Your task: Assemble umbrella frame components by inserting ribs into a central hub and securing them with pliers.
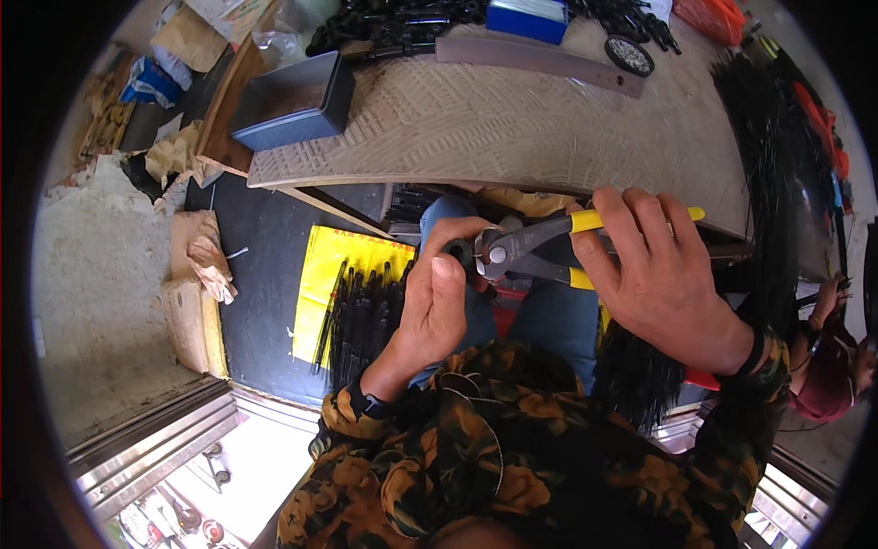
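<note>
My right hand (660, 279) grips a pair of end-cutting pincers (529, 245) with dark metal jaws and yellow handles. Its fingers lie over the upper handle, and the thumb side is by the lower one. My left hand (432, 302) is closed round a small black cylindrical part (459, 250), with the thumb along its near side. The pincers' jaws meet the end of that part, above my lap; what lies between them is too small to make out. Beside my left forearm, a bundle of thin black rods (366, 316) rests on a yellow sheet (314, 311).
Ahead stands a worktable (512, 119) with a grey bin (293, 105), a long metal bar (540, 66), a blue box (527, 20) and a round dish (629, 55). Long black strands (764, 174) hang at the right, near another person's sleeve (823, 384). Cardboard (192, 320) lies left.
</note>
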{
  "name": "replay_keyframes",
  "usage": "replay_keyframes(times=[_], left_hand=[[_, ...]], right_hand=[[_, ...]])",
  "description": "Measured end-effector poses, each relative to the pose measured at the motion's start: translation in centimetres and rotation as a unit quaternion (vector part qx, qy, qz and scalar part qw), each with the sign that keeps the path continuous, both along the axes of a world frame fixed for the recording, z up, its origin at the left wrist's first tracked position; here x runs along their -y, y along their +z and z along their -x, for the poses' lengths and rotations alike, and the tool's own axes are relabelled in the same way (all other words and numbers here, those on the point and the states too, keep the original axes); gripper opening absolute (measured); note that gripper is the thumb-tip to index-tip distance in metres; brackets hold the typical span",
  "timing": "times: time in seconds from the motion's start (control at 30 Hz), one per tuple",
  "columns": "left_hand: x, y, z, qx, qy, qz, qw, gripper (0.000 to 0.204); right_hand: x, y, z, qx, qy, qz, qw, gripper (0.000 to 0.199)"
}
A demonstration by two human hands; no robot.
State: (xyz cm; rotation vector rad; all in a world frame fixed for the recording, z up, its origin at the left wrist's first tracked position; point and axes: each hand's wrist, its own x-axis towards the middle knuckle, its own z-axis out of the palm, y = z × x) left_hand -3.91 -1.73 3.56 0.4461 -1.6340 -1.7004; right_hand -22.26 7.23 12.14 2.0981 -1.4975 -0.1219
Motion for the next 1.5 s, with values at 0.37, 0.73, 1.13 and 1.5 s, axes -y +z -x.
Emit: replay_keyframes(times=[0.37, 0.73, 1.13, 1.5], left_hand=[[-0.5, -0.6, 0.2, 0.089, 0.022, 0.058, 0.994, 0.067], [0.7, 0.2, 0.0, -0.019, -0.148, -0.003, 0.989, 0.060], [1.3, 0.2, -0.4, -0.003, -0.029, 0.065, 0.997, 0.051], [2.0, 10.0, -25.0, -0.370, 0.236, 0.204, 0.875, 0.051]], right_hand=[[0.3, -2.0, 1.8, 0.206, 0.058, -0.158, 0.964, 0.023], [0.9, 3.2, 3.8, 0.561, -0.116, -0.583, 0.576, 0.015], [2.0, -0.3, 2.7, 0.544, -0.114, -0.466, 0.689, 0.023], [1.7, -7.7, 17.0, 0.182, -0.229, -0.073, 0.953, 0.029]])
